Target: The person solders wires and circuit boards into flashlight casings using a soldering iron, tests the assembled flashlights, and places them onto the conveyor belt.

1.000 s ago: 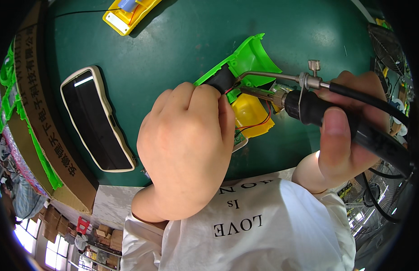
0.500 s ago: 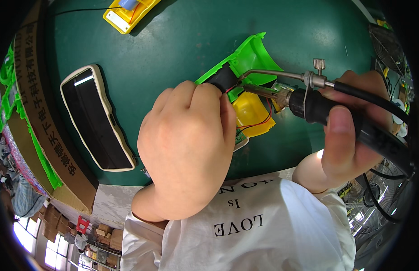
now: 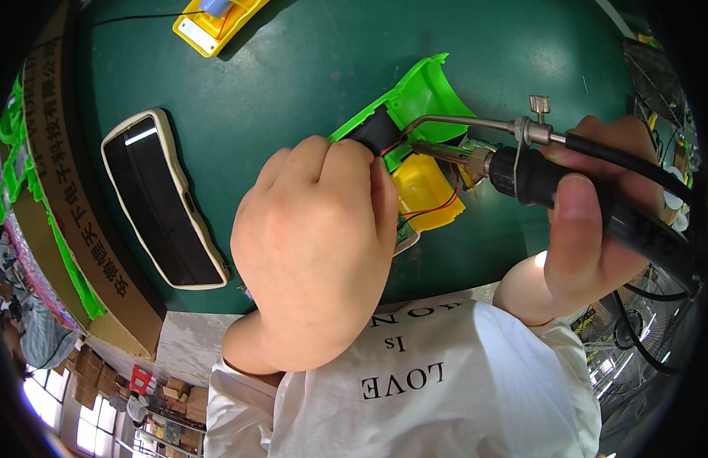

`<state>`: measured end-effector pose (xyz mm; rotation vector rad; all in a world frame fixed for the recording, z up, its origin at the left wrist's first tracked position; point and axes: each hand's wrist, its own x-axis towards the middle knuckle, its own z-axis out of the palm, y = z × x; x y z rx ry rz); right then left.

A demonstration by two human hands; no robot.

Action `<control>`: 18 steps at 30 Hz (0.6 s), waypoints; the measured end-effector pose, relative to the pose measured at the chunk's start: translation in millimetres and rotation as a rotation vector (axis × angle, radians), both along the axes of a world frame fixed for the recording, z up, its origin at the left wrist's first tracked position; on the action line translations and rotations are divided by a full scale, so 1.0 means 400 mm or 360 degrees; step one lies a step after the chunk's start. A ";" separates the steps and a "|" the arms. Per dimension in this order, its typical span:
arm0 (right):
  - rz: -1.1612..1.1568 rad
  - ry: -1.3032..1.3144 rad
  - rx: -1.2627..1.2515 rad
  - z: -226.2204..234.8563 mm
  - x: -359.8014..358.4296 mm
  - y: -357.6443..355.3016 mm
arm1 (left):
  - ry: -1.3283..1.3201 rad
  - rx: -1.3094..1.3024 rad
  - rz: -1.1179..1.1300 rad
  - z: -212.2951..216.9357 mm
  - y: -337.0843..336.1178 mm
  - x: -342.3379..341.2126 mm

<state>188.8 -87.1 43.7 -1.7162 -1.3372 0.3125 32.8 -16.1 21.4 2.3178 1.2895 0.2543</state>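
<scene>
My right hand is wrapped round the black handle of a soldering iron, with a thin metal solder-feed tube clamped along it. The iron's tip and the tube's end meet at red wires next to a black block inside a green plastic shell. Closed over the shell's near left end is my left hand, its fingertips hidden beneath it. A yellow plastic shell part with red and black wires lies just right of that hand. Part of a green circuit board shows behind the iron.
A phone in a cream case lies on the green table at the left. A yellow housing sits at the far edge. Along the left stands a cardboard box with green plastic pieces. Fans are at the right.
Almost nothing differs. Both hands, the soldering iron and the green shell hold nearly the same place, with only tiny shifts.
</scene>
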 end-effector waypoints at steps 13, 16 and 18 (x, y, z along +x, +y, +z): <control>-0.0035 -0.0029 0.0058 -0.005 -0.004 -0.002 | -0.0078 0.0003 -0.0002 -0.008 0.000 -0.007; -0.0033 0.0065 -0.0095 0.007 -0.002 -0.004 | -0.0116 0.0003 -0.0024 -0.008 -0.004 -0.011; 0.0033 0.0009 0.0001 -0.001 0.002 0.002 | -0.0124 0.0006 -0.0026 -0.008 -0.005 -0.012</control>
